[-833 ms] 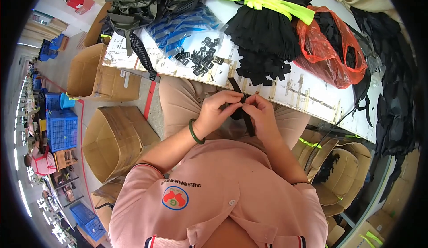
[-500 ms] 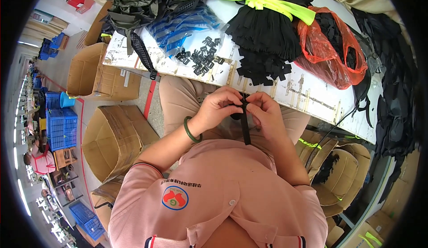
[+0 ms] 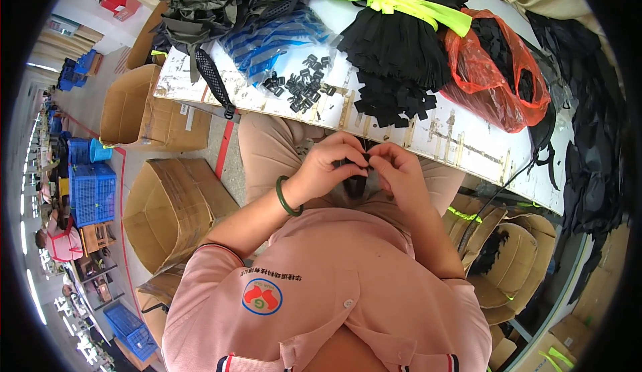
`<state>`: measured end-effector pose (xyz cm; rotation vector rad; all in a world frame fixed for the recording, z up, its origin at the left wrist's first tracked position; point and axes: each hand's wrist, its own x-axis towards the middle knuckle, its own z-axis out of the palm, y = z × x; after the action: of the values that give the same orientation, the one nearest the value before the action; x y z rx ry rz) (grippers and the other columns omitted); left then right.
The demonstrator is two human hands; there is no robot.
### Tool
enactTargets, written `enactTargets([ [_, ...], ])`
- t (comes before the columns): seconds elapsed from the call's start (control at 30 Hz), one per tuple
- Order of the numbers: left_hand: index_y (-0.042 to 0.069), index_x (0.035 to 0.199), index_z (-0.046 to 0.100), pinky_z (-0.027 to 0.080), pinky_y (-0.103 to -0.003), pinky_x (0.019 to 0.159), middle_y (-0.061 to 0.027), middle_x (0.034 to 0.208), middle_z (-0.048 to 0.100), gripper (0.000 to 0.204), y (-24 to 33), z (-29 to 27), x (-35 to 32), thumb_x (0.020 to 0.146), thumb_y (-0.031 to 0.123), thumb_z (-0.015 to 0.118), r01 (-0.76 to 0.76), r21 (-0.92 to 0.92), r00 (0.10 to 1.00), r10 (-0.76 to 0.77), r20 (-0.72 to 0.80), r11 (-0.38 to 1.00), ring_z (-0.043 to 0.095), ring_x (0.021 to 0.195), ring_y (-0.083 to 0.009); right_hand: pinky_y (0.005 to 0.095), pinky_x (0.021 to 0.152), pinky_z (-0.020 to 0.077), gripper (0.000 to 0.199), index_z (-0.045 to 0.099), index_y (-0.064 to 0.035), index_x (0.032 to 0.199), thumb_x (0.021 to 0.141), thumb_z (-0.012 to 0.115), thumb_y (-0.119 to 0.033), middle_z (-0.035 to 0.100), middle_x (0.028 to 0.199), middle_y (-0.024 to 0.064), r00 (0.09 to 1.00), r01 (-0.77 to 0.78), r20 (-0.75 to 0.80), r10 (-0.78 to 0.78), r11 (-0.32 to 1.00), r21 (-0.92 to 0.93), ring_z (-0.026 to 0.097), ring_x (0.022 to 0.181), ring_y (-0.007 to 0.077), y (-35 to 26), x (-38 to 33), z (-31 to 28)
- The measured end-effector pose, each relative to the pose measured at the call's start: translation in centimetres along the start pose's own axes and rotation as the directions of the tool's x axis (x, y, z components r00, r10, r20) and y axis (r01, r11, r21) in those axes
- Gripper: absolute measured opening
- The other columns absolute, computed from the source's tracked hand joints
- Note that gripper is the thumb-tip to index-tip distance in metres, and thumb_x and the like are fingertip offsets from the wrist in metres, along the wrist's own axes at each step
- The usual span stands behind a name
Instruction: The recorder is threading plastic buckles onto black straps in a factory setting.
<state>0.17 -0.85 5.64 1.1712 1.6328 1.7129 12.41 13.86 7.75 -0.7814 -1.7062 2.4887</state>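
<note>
My left hand (image 3: pixel 333 161), with a dark green bangle at its wrist, is closed in a pinch on a black strap (image 3: pixel 355 186). My right hand (image 3: pixel 396 171) meets it fingertip to fingertip over my lap, also pinching the strap; any small part between the fingers is hidden. The strap hangs below the left fingers in a dark bend. Just beyond the hands, on the table, lie loose black plastic buckles (image 3: pixel 304 90) and a thick bundle of black straps (image 3: pixel 396 54) tied with a neon yellow band (image 3: pixel 391 1).
The worn white table (image 3: pixel 461 131) has its near edge just past my hands. A red plastic bag (image 3: pixel 495 98) of black pieces, a blue-and-clear plastic bag (image 3: pixel 267 41) and dark green fabric (image 3: pixel 200 4) rest on it. Cardboard boxes (image 3: pixel 174 205) stand at the left and right.
The strap's long straight end, which hung toward me between the hands, has gone from there; a darker, shorter bend now shows under my left fingers. Both hands stay close together.
</note>
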Motion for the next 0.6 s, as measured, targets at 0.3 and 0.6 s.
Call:
enactTargets([
  [0.3, 0.005, 0.081, 0.063, 0.047, -0.029, 0.067, -0.0063, 0.09, 0.055, 0.017, 1.8, 0.0, 0.1, 0.068, -0.001, 0.073, -0.108, 0.139, 0.962, 0.068, 0.264, 0.984, 0.056, 0.08, -0.0203, 0.019, 0.04, 0.0245, 0.008, 0.058, -0.0055, 0.088, 0.087, 0.061, -0.012, 0.047, 0.062, -0.0047, 0.998, 0.026, -0.063, -0.024, 0.999, 0.02, 0.035, 0.045, 0.0026, -0.2, 1.4, -1.7],
  [0.6, 0.002, 0.1, 0.057, 0.046, -0.031, 0.08, -0.0059, 0.091, 0.056, 0.02, 0.2, 1.2, -0.5, 0.089, 0.02, 0.058, 0.353, -0.757, 0.916, -0.367, 0.16, 0.55, 0.056, 0.086, -0.0195, 0.0182, 0.041, 0.0253, 0.007, 0.057, -0.0047, 0.087, 0.084, 0.064, -0.006, 0.049, 0.063, -0.0034, 0.985, 0.173, -0.076, -0.158, 0.947, 0.27, 0.036, 0.046, 0.002, 1.6, 1.8, -0.6],
])
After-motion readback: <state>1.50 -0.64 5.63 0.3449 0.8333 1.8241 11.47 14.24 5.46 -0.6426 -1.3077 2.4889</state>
